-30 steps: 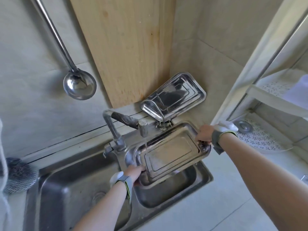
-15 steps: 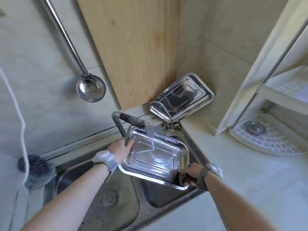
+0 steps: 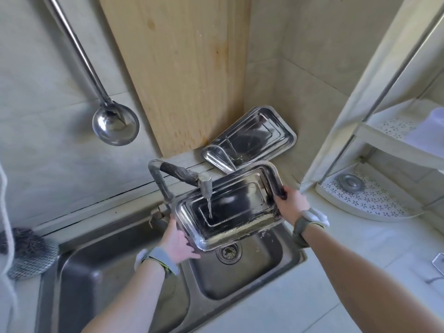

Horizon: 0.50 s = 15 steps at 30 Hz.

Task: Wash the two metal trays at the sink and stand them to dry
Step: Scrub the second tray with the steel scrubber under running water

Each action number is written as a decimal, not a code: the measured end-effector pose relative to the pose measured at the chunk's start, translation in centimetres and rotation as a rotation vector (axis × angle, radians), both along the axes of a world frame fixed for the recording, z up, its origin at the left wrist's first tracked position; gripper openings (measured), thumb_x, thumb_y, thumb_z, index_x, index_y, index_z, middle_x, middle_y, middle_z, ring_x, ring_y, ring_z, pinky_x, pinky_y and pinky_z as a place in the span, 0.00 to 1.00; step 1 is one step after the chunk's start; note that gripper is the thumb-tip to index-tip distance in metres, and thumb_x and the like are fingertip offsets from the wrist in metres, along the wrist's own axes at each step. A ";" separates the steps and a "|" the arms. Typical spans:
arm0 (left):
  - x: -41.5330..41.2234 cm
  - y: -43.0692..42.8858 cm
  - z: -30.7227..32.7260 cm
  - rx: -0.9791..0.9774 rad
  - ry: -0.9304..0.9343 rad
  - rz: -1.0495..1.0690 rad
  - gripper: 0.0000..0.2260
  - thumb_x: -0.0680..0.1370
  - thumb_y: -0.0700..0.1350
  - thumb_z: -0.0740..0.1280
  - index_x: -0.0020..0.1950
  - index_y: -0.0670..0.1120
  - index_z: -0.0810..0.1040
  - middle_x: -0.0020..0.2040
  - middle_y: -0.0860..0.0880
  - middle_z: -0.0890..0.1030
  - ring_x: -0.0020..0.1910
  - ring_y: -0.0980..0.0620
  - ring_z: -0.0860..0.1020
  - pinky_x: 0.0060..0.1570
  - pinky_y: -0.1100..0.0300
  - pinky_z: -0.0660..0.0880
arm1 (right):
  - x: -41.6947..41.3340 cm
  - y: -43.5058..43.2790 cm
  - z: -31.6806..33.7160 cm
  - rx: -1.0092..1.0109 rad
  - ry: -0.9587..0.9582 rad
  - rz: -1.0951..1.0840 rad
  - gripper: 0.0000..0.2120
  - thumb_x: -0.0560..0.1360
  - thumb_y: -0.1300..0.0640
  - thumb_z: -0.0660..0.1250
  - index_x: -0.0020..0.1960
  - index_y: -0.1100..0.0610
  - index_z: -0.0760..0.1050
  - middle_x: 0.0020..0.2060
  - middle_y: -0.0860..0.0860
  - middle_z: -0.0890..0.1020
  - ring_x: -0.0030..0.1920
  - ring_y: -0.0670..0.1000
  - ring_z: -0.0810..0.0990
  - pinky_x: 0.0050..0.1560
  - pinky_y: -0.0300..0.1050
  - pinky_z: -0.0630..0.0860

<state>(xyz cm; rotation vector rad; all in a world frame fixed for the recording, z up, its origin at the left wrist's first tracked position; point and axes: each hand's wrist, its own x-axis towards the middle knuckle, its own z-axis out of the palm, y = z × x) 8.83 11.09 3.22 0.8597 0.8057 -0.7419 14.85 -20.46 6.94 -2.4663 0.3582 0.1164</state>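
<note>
I hold a shiny metal tray (image 3: 240, 219) tilted over the right basin of the steel sink (image 3: 276, 267), under the tap (image 3: 205, 186), whose thin stream of water lands on the tray. My left hand (image 3: 177, 241) grips its near left edge. My right hand (image 3: 289, 203) grips its far right edge, with something dark pressed under the fingers. The second metal tray (image 3: 262, 133) stands leaning in the corner behind the tap, against the wall and the wooden board (image 3: 177, 73).
A steel ladle (image 3: 115, 124) hangs on the left wall. A mesh scourer (image 3: 28, 253) lies left of the sink's left basin (image 3: 103, 284). A white corner shelf (image 3: 374, 203) stands on the counter at the right, with a metal disc on its lowest tier.
The tray has turned under the tap: my right hand went from its near right corner to its far right edge, and my left hand dropped from the far left rim to the near left edge.
</note>
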 end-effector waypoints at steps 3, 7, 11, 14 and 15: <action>-0.6 -0.8 -0.7 -0.133 0.059 0.091 0.43 0.74 0.70 0.56 0.77 0.41 0.52 0.76 0.36 0.57 0.74 0.31 0.57 0.71 0.32 0.52 | -0.1 -0.6 -0.1 -0.054 -0.049 0.006 0.03 0.76 0.52 0.63 0.45 0.50 0.75 0.32 0.50 0.81 0.35 0.56 0.81 0.38 0.48 0.79; -2.1 -1.7 -0.6 -0.147 0.076 0.182 0.22 0.82 0.45 0.57 0.74 0.37 0.59 0.74 0.31 0.57 0.74 0.31 0.56 0.66 0.35 0.63 | -0.9 -0.6 -0.7 -0.001 -0.075 0.010 0.03 0.77 0.53 0.65 0.50 0.50 0.76 0.35 0.49 0.81 0.36 0.53 0.80 0.37 0.43 0.75; -2.8 -0.6 -1.2 -0.103 0.053 0.273 0.11 0.82 0.37 0.54 0.59 0.34 0.72 0.66 0.27 0.67 0.61 0.31 0.72 0.48 0.43 0.79 | -2.0 -0.8 -2.7 0.069 0.005 0.062 0.04 0.77 0.55 0.66 0.52 0.50 0.75 0.41 0.50 0.82 0.42 0.55 0.81 0.46 0.51 0.79; -2.0 0.4 -2.4 0.033 0.108 0.410 0.13 0.82 0.36 0.49 0.57 0.33 0.71 0.47 0.32 0.77 0.36 0.39 0.81 0.27 0.54 0.80 | -2.9 -1.5 -4.3 -0.010 0.045 0.167 0.18 0.73 0.61 0.68 0.60 0.47 0.70 0.54 0.52 0.81 0.53 0.57 0.81 0.52 0.53 0.78; -1.9 0.6 -2.3 0.098 0.117 0.388 0.13 0.80 0.33 0.48 0.51 0.32 0.71 0.40 0.35 0.76 0.32 0.41 0.79 0.23 0.58 0.78 | -3.1 -2.0 -4.6 -0.064 0.081 0.201 0.25 0.72 0.64 0.68 0.65 0.48 0.66 0.59 0.53 0.78 0.56 0.57 0.79 0.54 0.53 0.77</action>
